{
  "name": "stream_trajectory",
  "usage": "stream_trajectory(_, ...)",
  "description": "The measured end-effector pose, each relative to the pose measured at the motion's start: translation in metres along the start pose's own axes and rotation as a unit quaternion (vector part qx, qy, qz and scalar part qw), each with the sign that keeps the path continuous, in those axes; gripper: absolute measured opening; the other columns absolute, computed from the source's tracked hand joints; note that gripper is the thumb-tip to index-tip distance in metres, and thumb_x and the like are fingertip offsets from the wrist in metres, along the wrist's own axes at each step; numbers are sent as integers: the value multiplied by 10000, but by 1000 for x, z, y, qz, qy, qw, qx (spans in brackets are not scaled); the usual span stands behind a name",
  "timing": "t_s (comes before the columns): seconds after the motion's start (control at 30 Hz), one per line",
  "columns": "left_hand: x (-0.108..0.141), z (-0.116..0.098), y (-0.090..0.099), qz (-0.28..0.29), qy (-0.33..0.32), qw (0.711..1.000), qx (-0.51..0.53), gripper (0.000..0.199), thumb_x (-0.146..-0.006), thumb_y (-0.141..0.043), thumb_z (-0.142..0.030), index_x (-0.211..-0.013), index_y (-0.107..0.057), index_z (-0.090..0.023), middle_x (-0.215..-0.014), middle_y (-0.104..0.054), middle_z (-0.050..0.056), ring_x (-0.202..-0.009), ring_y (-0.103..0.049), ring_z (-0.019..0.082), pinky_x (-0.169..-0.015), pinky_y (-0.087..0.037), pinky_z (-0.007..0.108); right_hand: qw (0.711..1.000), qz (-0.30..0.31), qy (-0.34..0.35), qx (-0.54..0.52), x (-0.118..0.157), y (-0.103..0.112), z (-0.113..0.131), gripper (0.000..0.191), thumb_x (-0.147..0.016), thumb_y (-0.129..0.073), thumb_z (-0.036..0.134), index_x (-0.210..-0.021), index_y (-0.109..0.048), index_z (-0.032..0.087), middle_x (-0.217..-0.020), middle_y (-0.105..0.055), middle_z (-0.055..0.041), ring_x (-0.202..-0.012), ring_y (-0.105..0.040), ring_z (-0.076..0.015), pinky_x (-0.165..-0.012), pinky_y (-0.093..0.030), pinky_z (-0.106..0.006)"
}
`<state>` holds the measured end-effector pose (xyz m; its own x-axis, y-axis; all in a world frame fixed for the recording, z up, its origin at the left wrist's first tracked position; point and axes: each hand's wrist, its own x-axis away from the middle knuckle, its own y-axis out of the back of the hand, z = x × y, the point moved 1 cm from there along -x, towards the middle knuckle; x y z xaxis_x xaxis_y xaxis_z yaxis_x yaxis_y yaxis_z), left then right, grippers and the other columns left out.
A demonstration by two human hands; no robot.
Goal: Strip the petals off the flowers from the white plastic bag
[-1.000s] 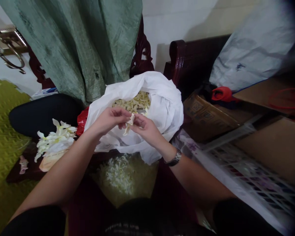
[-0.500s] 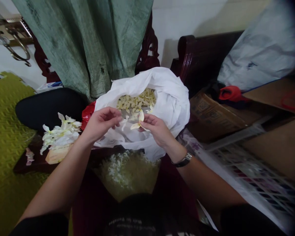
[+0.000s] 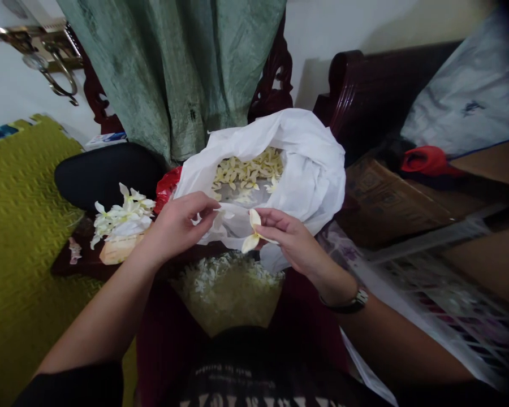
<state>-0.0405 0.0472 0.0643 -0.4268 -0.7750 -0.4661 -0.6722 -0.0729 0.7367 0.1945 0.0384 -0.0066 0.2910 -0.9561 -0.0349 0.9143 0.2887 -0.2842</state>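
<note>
A green curtain (image 3: 169, 73) is hanging at the back, and a dark wooden bench (image 3: 356, 96) is standing beside it. A bumpy green mat (image 3: 25, 254) is lying on the floor on the left, and a cardboard box (image 3: 390, 203) is sitting on the right. In the middle, a big white plastic bag (image 3: 309, 169) is standing open, with a heap of pale yellow petals (image 3: 248, 169) lying inside it. A red plastic bag (image 3: 167, 189) is poking out just beside it. A bunch of white flowers (image 3: 123, 217) is lying to the left, next to a black cushion (image 3: 106, 175). A pile of small white bits (image 3: 220, 277) is sitting near the person's body. Both arms are reaching forward over the mouth of the white bag, and the bent elbows are pointing out to the sides. A watch (image 3: 348, 302) is sitting on the right wrist. The left hand (image 3: 176, 229) is curving inward with its fingers (image 3: 203, 206) close together, and I cannot tell if they are holding anything. The right hand (image 3: 290, 240) is tipping down, just apart from the left hand. Its thumb and fingers (image 3: 271, 217) are pinching a pale petal (image 3: 251, 240) at the fingertips, and the petal is sticking out toward the left hand, above the bag.
</note>
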Motion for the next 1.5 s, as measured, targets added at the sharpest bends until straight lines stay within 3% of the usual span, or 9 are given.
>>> stream_trajectory(0.13, 1, 2, 4, -26, 32, 999, 6, 121, -849, -675, -277, -906, -757, -209, -840, -731, 46, -705, -599, 145, -680, -454, 260, 1000, -4, -15, -5, 7, -4, -4, 337, -756, -797, 314, -1075, -727, 232, -833, -719, -8, -684, -637, -141, -603, -529, -273)
stream_trajectory(0.23, 1, 7, 4, -52, 132, 982, 126, 155, -794, -754, -338, -831, -748, -188, -734, -703, 32, -652, -592, 141, -615, -456, 250, 999, -11, -29, -10, 10, -2, -7, 335, -746, -796, 324, -1064, -731, 238, -824, -708, -10, -689, -633, -154, -586, -522, -276)
stream_trajectory(0.37, 1, 23, -3, -60, 257, 887, 379, 239, -697, -851, -334, -806, -718, -169, -607, -652, 2, -529, -582, 118, -535, -470, 241, 999, -12, -41, -3, 13, 4, -10, 345, -760, -777, 334, -1093, -729, 261, -820, -701, -12, -687, -634, -164, -590, -520, -285)
stream_trajectory(0.5, 3, 34, -10, -38, 309, 796, 520, 279, -625, -894, -271, -788, -695, -162, -625, -667, 1, -527, -608, 112, -535, -495, 239, 998, -21, -51, 6, 17, 11, -12, 368, -768, -779, 369, -1116, -735, 257, -785, -685, -11, -701, -634, -171, -623, -524, -295)
stream_trajectory(0.67, 10, 40, -12, -20, 321, 749, 579, 284, -627, -902, -252, -811, -704, -165, -625, -648, -15, -522, -591, 89, -520, -472, 212, 995, -50, -78, -19, 21, 19, -15, 407, -743, -811, 451, -1093, -767, 248, -796, -703, -22, -711, -623, -178, -637, -511, -295)
stream_trajectory(0.83, 19, 57, 17, -130, 286, 798, 515, 240, -662, -879, -271, -815, -721, -174, -646, -672, -9, -529, -596, 94, -530, -484, 220, 992, -87, -87, -32, 26, 32, -19, 402, -796, -758, 532, -1066, -789, 237, -922, -747, -59, -796, -648, -206, -701, -511, -309)
stream_trajectory(1.03, 32, 93, 74, -307, 257, 876, 268, 250, -616, -869, -271, -786, -741, -141, -650, -700, 17, -548, -611, 110, -535, -483, 225, 984, -62, -149, -72, 30, 50, -28, 523, -866, -605, 661, -1071, -778, 213, -694, -692, -61, -619, -617, -206, -612, -499, -336)
stream_trajectory(1.33, 13, 133, 74, -204, 289, 932, -82, 175, -724, -715, -316, -769, -764, -154, -626, -669, 16, -557, -535, 130, -546, -390, 254, 978, -30, -188, -89, 33, 44, -30, 546, -885, -596, 661, -1084, -744, 174, -633, -663, -42, -572, -591, -180, -580, -475, -301)
stream_trajectory(1.5, -7, 103, 71, -199, 243, 949, -39, 184, -748, -719, -316, -817, -781, -158, -644, -688, 21, -580, -561, 143, -550, -416, 250, 978, -21, -181, -99, 34, 38, -27, 576, -882, -587, 684, -1093, -740, 170, -633, -678, -43, -589, -608, -177, -606, -480, -296)
